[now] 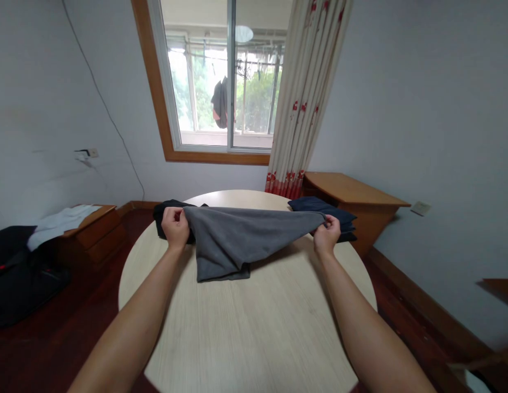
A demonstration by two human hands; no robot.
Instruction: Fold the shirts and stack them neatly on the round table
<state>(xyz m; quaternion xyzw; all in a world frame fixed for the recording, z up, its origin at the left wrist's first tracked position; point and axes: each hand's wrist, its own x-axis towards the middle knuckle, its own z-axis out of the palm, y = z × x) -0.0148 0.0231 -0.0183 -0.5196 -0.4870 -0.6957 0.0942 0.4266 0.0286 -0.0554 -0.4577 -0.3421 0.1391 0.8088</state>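
Observation:
A plain grey garment [233, 237] is stretched between my hands over the far half of the round table [254, 327]. My left hand [176, 226] is closed on its upper left corner. At the right, my right hand [328, 233] pinches the tapering end. The top edge runs nearly straight from hand to hand, while the left part hangs down and its hem reaches the tabletop. Folds hide whether it is trousers or another piece of clothing.
Behind my left hand lies a bunched black cloth [160, 214]. A stack of folded dark navy clothes [323, 210] sits beyond my right hand. A wooden desk [352, 188] stands at the back right, and a low wooden cabinet [96, 232] at the left.

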